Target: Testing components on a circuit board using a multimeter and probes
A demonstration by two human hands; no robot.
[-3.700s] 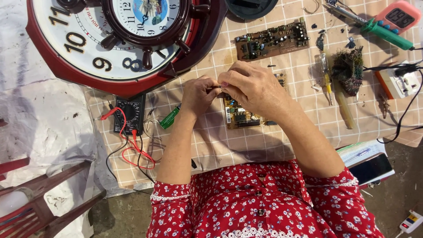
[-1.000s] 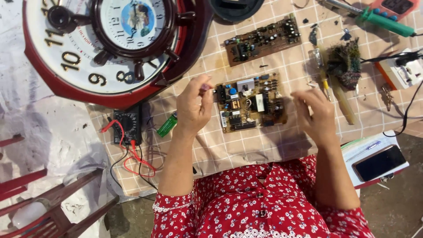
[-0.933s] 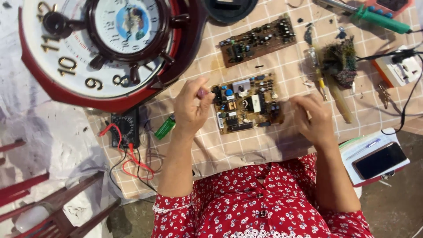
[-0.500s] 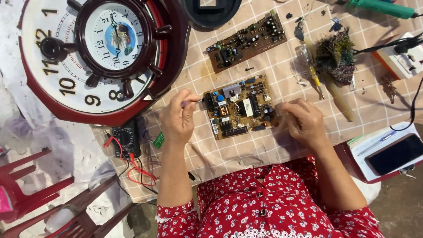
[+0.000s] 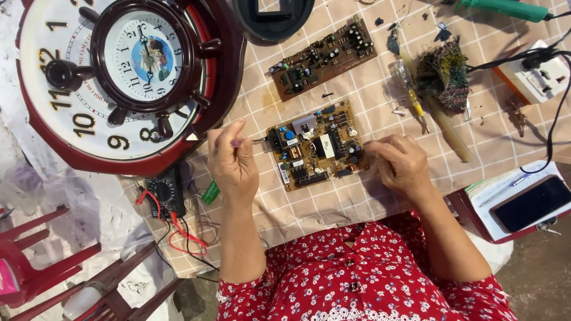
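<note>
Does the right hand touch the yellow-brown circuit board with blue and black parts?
Touching. In the head view, the right hand has its fingertips on the right edge of the yellow-brown circuit board, with no gap visible.

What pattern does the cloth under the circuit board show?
A beige check of thin white lines on the tablecloth, beneath the circuit board; the head view shows it.

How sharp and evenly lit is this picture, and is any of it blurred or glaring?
In the head view, soft even daylight, only faint shadows under the hands; the circuit board between the left hand and right hand is crisp; the wall clock face shows no strong glare; the phone screen is dark with a mild sheen; edges bend slightly from the wide lens.
</note>
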